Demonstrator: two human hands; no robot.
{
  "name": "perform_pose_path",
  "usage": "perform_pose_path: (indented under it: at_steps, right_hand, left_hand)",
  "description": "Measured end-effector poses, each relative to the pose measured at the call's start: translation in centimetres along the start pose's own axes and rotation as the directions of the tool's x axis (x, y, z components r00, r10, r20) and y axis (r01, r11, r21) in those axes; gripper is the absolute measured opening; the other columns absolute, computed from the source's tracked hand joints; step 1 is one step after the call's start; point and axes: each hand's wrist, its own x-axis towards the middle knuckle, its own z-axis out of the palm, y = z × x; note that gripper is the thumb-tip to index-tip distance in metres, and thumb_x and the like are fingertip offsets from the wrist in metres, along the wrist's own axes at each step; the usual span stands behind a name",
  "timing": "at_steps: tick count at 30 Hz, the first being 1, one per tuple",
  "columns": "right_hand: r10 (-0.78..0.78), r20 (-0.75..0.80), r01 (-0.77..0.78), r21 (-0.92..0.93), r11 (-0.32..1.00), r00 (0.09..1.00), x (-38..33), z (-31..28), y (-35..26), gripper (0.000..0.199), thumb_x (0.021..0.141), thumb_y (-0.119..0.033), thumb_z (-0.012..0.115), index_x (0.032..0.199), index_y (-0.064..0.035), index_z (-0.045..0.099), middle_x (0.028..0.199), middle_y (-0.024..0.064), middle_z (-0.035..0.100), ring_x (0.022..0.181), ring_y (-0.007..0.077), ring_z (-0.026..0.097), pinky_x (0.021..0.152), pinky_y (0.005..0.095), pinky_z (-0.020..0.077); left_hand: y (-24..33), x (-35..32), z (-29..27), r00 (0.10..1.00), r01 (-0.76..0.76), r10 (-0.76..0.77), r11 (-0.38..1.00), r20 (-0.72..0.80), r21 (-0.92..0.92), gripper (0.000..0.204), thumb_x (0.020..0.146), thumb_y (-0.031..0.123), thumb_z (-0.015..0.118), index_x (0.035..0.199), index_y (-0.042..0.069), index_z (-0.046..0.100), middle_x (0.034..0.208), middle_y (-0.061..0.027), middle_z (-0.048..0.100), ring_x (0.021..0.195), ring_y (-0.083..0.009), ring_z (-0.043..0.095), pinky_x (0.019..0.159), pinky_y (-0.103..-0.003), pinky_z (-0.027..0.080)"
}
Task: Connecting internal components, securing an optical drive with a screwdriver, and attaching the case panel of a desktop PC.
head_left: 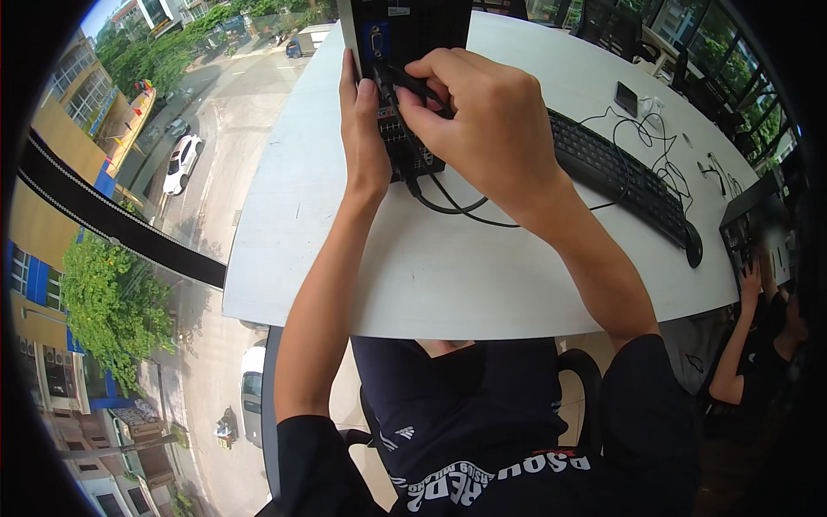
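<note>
A black computer tower (431, 34) stands at the far edge of my reach, its rear panel with ports turned toward me. My left hand (365, 142) lies along the tower's left side, fingers stretched out and the thumb near the ports. My right hand (495, 108) is closed in a pinch on a black cable (417, 84), whose end is close to the panel below a blue video port (376, 41). Whether that end sits in a socket cannot be made out. A black power cord (444, 209) loops from the panel's lower part onto the table.
On the white table (284, 224), a black keyboard (620, 177) and mouse (693, 245) lie right of the tower. A phone (626, 99) and tangled cables (663, 151) are beyond. At the far right, another person's hand (750, 283) touches a dark case (737, 234). Windows border the left.
</note>
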Motion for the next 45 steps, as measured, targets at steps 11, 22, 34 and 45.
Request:
perform_pose_path:
  at_steps: [11, 22, 34, 45]
  right_hand:
    - [0.097, 0.035, -0.102, 0.205, 0.973, 0.995, 0.2, 0.0, -0.6, 0.021, 0.083, -0.011, 0.076, 0.095, 0.0052, 0.071, 0.081, 0.0177, 0.073, 0.067, 0.0265, 0.073, 0.063, 0.0315, 0.0584]
    - [0.418, 0.25, -0.469, 0.661, 0.586, 0.874, -0.3, 0.2, 0.3, 0.029, 0.087, -0.014, 0.076, 0.103, 0.0086, 0.07, 0.086, 0.0173, 0.076, 0.072, 0.0196, 0.076, 0.067, 0.0272, 0.0609]
    - [0.529, 0.388, -0.6, 0.734, 0.319, 0.755, 0.5, 0.5, -0.9, 0.026, 0.09, -0.014, 0.075, 0.095, 0.01, 0.065, 0.078, 0.0157, 0.071, 0.064, 0.0154, 0.071, 0.058, 0.0281, 0.0632]
    - [0.571, 0.316, -0.57, 0.747, 0.342, 0.757, 0.1, 1.5, -1.6, 0.027, 0.093, -0.017, 0.073, 0.091, 0.0076, 0.063, 0.072, 0.0126, 0.069, 0.058, 0.0155, 0.07, 0.054, 0.0257, 0.0584]
  left_hand:
    - [-0.4, 0.3, 0.1, 0.998, -0.053, 0.054, 0.998, -0.023, 0.031, 0.054, 0.108, 0.051, 0.026, 0.136, 0.011, 0.049, 0.118, -0.006, 0.06, 0.111, -0.0154, 0.058, 0.097, -0.031, 0.046]
    - [0.5, -0.3, 0.2, 0.998, 0.05, -0.049, 0.998, 0.035, -0.023, 0.076, 0.106, 0.052, 0.032, 0.163, 0.005, 0.014, 0.136, -0.0169, 0.056, 0.12, -0.0224, 0.059, 0.102, -0.035, 0.049]
    - [1.0, -0.3, -0.1, 0.997, 0.071, -0.072, 0.997, 0.022, 0.024, 0.077, 0.104, 0.053, 0.031, 0.163, 0.005, 0.016, 0.137, -0.0172, 0.055, 0.122, -0.0247, 0.058, 0.105, -0.036, 0.045]
    - [0.3, -0.1, -0.1, 1.0, 0.012, -0.013, 0.997, 0.023, 0.074, 0.081, 0.104, 0.055, 0.032, 0.162, 0.001, 0.015, 0.137, -0.0201, 0.056, 0.125, -0.026, 0.055, 0.11, -0.037, 0.04]
